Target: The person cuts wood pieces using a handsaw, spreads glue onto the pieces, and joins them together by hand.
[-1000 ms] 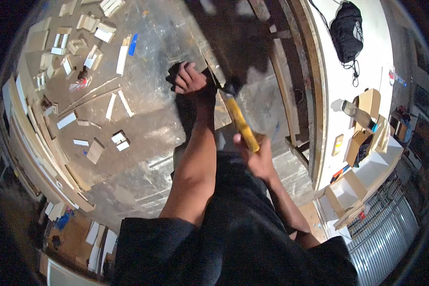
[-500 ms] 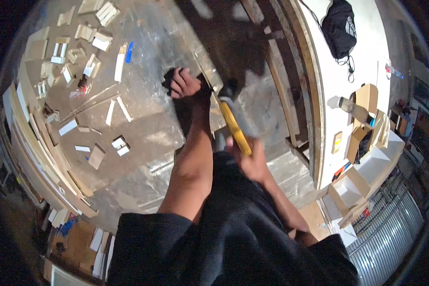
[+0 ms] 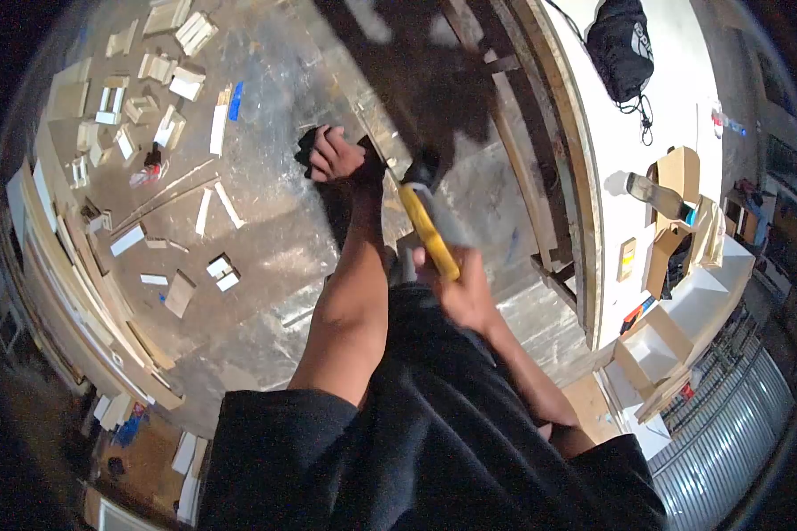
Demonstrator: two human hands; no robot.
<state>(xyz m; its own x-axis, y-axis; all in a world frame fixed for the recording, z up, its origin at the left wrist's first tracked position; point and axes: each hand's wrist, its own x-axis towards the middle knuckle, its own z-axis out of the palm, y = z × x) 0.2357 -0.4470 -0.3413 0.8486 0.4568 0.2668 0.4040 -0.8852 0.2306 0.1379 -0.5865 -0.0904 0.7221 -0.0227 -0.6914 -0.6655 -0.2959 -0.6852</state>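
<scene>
1. Right hand (image 3: 462,288): fingers closed round the lower end of the yellow-handled tool (image 3: 429,232). Gripping that far back probably gives reach and leverage, and keeps the fingers off the dark head. Slight blur here; tool type not certain.
2. Tool: sits between the two forearms, slanting up and away from the body. Its head end is near a thin wood strip (image 3: 372,133); can't tell if they touch.
3. Left hand (image 3: 335,157): fingers curled in, up against a black item (image 3: 306,146). Can't tell whether it's clamped on that or just pressed to it. Looks like a bracing hand, set to one side of the tool head, presumably for clearance.
4. Floor (image 3: 266,203): small wooden assemblies (image 3: 187,81) spread to the left, likely to keep them out of the working spot. Blue strip (image 3: 236,101) lies beside a pale board (image 3: 219,126).
5. Far left: long boards (image 3: 80,292) lie lengthwise together, which probably saves floor space.
6. Right: white tabletop (image 3: 673,88) carries a black drawstring bag (image 3: 624,53), a bottle (image 3: 660,196) lying at an angle by an open cardboard box (image 3: 682,177). Personal stuff, I'd guess, parked off the floor.
7. Lower right: corrugated metal sheet (image 3: 726,442), beyond the white-faced box sections (image 3: 651,354).
</scene>
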